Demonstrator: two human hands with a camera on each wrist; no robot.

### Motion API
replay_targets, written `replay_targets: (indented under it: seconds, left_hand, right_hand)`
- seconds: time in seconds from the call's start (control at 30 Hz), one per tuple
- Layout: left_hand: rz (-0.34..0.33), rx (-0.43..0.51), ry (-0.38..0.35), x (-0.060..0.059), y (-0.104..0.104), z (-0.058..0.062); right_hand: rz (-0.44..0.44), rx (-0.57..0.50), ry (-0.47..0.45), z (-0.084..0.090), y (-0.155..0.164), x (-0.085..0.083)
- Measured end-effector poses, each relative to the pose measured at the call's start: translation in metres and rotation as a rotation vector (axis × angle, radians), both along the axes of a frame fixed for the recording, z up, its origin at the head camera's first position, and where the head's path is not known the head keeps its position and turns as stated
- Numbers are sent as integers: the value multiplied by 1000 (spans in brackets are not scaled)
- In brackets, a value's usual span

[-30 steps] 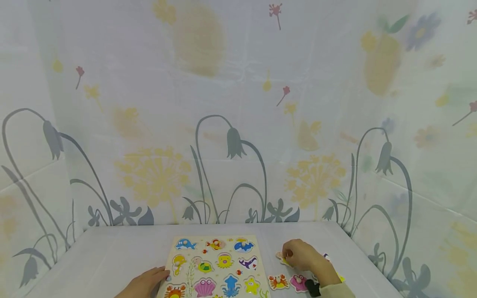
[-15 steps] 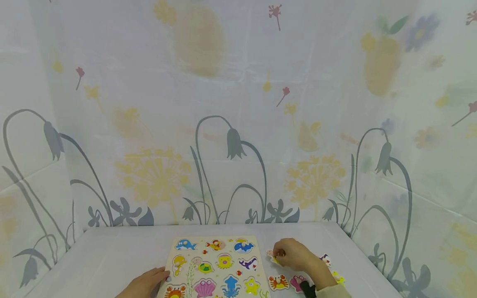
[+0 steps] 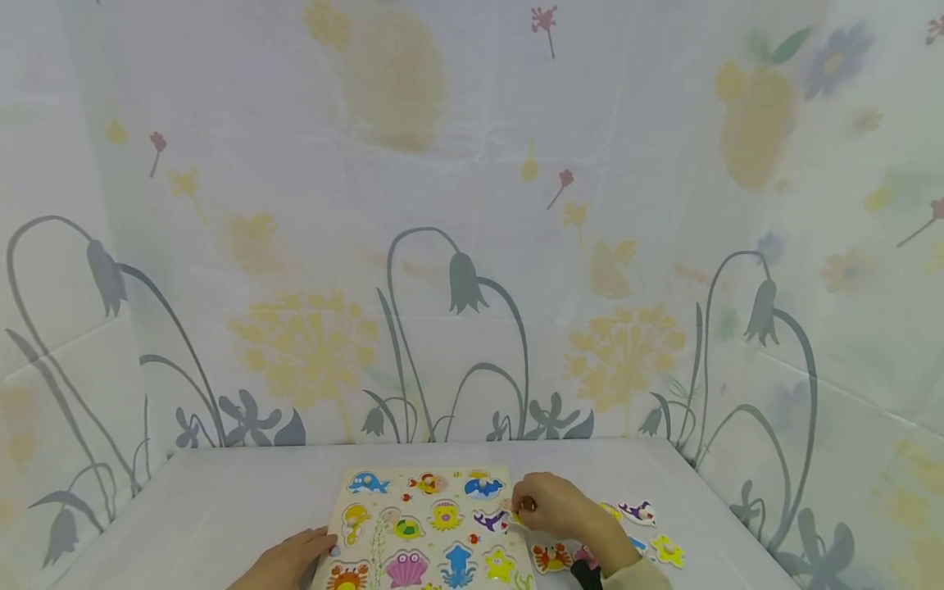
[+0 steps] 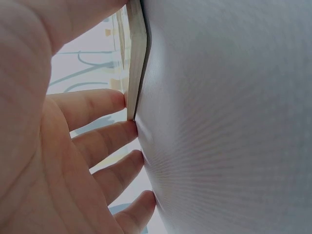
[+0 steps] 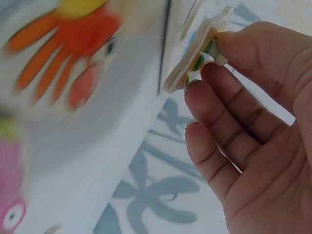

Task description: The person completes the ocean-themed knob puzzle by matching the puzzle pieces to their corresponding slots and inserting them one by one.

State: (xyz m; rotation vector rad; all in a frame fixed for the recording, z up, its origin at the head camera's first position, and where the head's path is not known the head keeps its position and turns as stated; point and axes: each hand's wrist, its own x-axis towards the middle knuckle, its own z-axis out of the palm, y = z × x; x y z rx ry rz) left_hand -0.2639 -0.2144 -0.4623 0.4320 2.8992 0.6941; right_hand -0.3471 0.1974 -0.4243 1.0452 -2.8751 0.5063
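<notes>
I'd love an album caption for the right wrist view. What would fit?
A right hand pinches a small wooden puzzle piece, with an orange crab piece blurred in the foreground.

A cream sleeve [image 3: 638,575] shows beside black wrist gear [image 3: 587,574].

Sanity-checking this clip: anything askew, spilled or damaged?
Nothing stands out: no visible spill or damage. The left hand touches the puzzle board, the right hand pinches a puzzle piece, and the crab piece and starfish piece lie face up. The head view cuts off the puzzle board's near edge.
</notes>
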Motion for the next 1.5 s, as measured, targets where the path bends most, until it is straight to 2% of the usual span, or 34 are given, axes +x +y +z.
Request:
replay_targets:
  seconds: [0.23, 0.33, 0.43, 0.6, 0.83, 1.0, 1.17, 1.37, 1.5]
  left_hand:
    - [-23, 3, 11, -1, 0, -1]
    - [-5, -1, -2, -1, 1, -1]
    - [6, -2, -10, -2, 1, -1]
    - [-19, 5, 6, -1, -1, -2]
    - [31, -6, -23, 0, 3, 3]
    - [6, -7, -5, 0, 1, 2]
    - [1, 4, -2, -1, -1, 0]
    - [-37, 25, 16, -2, -4, -3]
    - [-32, 22, 21, -2, -3, -2]
  right_hand:
    - [95, 19, 38, 1, -30, -4]
    - [124, 34, 58, 1, -44, -7]
    - [140, 50, 69, 2, -57, -8]
    - [166, 81, 69, 4, -78, -7]
    - [194, 91, 74, 6, -104, -7]
    - [229, 90, 98, 3, -119, -8]
    - [244, 112, 97, 2, -134, -9]
    - [243, 130, 51, 1, -148, -9]
    - [228, 140, 43, 0, -156, -10]
